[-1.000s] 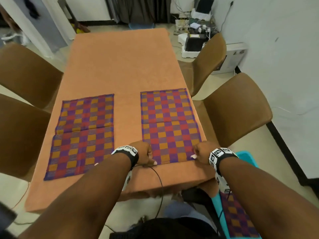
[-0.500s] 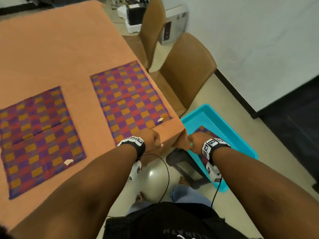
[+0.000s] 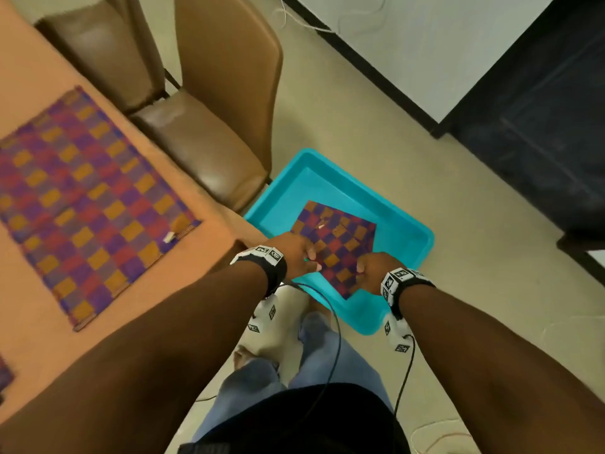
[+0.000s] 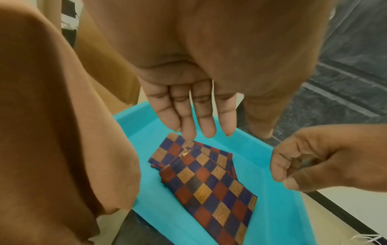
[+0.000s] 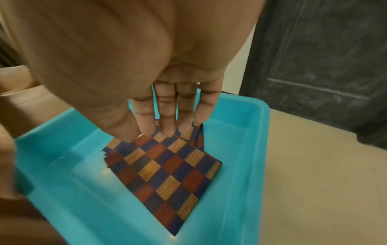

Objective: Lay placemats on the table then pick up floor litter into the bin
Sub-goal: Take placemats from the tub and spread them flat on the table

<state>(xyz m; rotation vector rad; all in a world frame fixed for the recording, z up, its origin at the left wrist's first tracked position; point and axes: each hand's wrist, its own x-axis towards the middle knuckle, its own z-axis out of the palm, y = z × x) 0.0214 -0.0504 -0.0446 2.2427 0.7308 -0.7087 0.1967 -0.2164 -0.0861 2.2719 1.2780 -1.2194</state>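
Observation:
A turquoise tray stands on the floor by the table's corner, with folded purple, red and orange checked placemats lying in it. My left hand hangs over their near-left part, fingers straight and holding nothing. My right hand hovers over their near-right edge with nothing in it; its fingers point down at the placemats. One checked placemat lies flat on the orange-clothed table. The corner of another placemat shows at the far left.
Two brown chairs stand along the table's side, the nearer one next to the tray. A dark door and a white wall lie beyond. Thin cables trail on the beige floor. My legs are below.
Both hands let go of the laid placemat's near edge and moved right and down over the tray on the floor. The head view swung from the table to the tray.

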